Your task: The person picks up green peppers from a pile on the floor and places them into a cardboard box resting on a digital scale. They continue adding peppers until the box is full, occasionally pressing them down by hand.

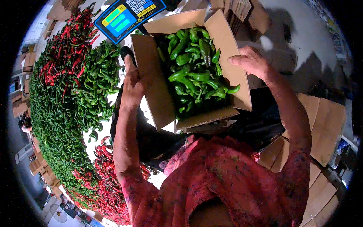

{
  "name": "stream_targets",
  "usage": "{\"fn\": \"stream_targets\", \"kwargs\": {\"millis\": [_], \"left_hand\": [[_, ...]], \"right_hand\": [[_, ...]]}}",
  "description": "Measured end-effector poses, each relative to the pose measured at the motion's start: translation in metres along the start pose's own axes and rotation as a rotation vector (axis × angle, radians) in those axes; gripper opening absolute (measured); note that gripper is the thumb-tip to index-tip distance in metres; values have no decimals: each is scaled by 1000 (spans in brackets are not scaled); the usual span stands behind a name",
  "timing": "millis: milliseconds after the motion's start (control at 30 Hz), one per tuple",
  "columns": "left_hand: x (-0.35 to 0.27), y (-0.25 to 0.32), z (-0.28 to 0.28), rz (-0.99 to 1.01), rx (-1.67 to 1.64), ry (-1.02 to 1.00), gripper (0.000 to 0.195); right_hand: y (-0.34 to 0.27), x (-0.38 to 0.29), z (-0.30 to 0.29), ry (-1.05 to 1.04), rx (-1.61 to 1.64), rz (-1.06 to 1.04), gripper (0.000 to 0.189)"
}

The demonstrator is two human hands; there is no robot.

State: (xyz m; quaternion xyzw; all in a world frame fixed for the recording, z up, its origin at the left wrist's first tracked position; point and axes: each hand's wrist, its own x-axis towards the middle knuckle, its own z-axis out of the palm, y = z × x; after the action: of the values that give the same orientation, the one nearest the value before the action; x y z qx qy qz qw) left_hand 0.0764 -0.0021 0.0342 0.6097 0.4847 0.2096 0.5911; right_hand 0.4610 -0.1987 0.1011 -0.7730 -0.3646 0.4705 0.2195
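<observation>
An open cardboard box point(166, 106) sits before me, tilted a little, its flaps spread outward. Green peppers point(195, 68) fill it, and one curved pepper lies against the right flap near the front corner. My left hand point(132, 86) is at the outer side of the left flap, with some of its fingers hidden by the cardboard. On the other side my right hand point(252, 63) pinches the right flap, thumb on the inner face and fingers behind it.
A digital scale display point(127, 17) with a keypad stands beyond the box. A broad heap of green peppers point(62, 119) stretches along the left, with red peppers point(68, 54) at its far end and more red peppers point(110, 187) nearer. Flattened cardboard point(326, 122) lies to the right.
</observation>
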Motion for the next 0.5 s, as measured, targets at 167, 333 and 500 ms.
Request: {"fn": "stream_targets", "kwargs": {"millis": [167, 333, 500], "left_hand": [[-37, 98, 31, -47, 12, -67, 43], [-10, 32, -10, -71, 371, 7, 48], [-9, 26, 4, 1, 272, 36, 46]], "right_hand": [[-18, -21, 0, 43, -6, -110, 33], [-6, -3, 10, 66, -118, -159, 39], [-22, 3, 10, 2, -324, -161, 41]]}}
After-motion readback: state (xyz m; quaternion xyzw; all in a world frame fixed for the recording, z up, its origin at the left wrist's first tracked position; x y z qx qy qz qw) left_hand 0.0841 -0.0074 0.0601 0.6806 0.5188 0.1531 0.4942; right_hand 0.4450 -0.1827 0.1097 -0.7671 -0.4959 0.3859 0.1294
